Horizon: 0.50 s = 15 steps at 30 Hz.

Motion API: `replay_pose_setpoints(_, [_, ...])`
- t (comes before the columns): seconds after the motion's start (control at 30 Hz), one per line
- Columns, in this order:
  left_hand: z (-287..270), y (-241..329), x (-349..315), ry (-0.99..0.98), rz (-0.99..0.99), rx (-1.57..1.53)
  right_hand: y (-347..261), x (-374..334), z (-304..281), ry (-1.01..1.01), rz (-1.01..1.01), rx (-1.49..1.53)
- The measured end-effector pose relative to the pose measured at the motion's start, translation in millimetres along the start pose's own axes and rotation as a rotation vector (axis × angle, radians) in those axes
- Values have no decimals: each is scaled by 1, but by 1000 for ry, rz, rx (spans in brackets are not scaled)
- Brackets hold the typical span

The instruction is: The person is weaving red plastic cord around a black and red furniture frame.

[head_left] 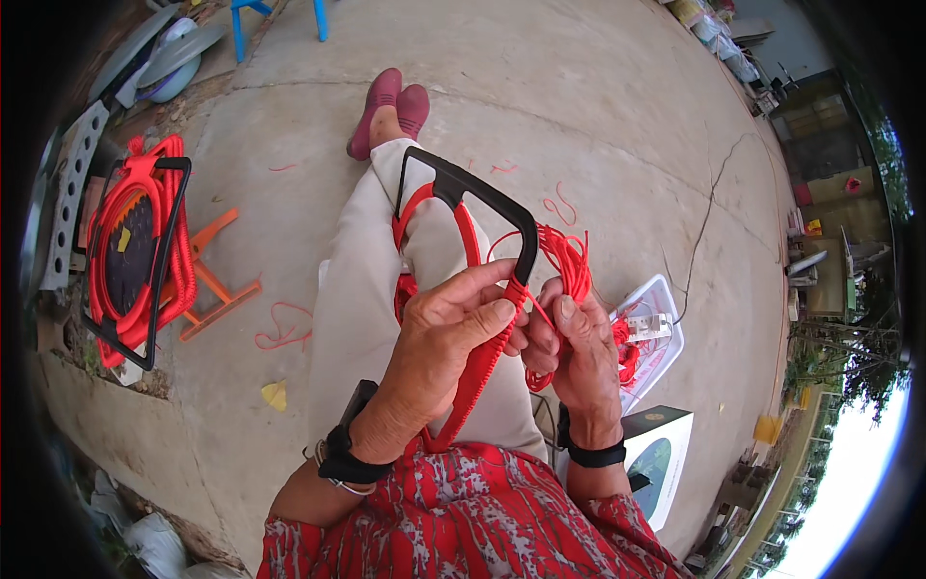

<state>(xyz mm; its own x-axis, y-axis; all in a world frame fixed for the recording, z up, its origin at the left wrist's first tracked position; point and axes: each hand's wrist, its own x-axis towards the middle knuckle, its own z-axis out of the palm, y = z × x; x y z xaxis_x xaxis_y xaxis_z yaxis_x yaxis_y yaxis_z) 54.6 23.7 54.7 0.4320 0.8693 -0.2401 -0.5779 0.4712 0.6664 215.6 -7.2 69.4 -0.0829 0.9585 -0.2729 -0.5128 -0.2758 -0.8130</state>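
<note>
Across my lap lies a black frame (pixel 494 201) with rounded corners and a red inner band (pixel 469 234). Red cord is wound tightly along its near side, making a ridged red wrapping (pixel 477 379). My left hand (pixel 449 323) is closed around the frame where the wrapping meets bare black, thumb and fingers pinching there. Close beside it, my right hand (pixel 579 352) is closed on a looped bundle of red cord (pixel 567 261), which hangs over its fingers. A short strand runs between the two hands. The fingertips of both hands nearly touch.
To the left, another black frame wrapped in red (pixel 183 241) leans by an orange stool (pixel 217 280). On the right are a white plastic basket (pixel 666 365) with red cord, a power strip (pixel 648 327) and a white-green box (pixel 666 458). Cord scraps (pixel 280 333) dot the concrete.
</note>
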Motion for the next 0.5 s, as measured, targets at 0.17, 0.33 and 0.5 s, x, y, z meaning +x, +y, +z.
replay_pose_setpoints(0.17, [3, 8, 10, -34, -144, -57, -4, 3, -6, -20, -16, 13])
replay_pose_setpoints(0.33, [3, -3, 19, -30, -189, -109, -8, 13, -11, 88, 29, -114])
replay_pose_setpoints(0.5, [2, -9, 23, 50, -213, -203, -7, 21, -11, 132, -41, -187])
